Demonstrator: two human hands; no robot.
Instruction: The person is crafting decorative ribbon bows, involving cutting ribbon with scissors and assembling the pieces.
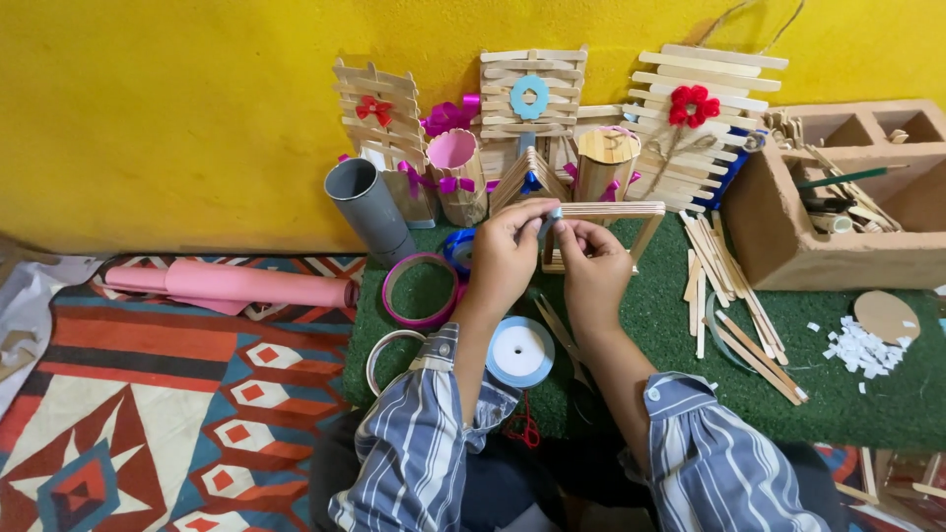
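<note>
Two hands meet above the green mat [867,404], forearms angled up from striped sleeves. The left hand [507,251] and right hand [591,264] both pinch a small piece of blue ribbon [549,223] between thumb and fingertips, the other fingers curled. It stands roughly upright, long axis vertical. Just behind it a stick frame [616,210] stands on the mat; a blue ribbon roll [519,351] lies between the wrists.

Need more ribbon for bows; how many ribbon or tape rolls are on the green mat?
4: pink roll, pale-blue roll, clear ring, blue roll behind the left hand. Others may be hidden.
</note>
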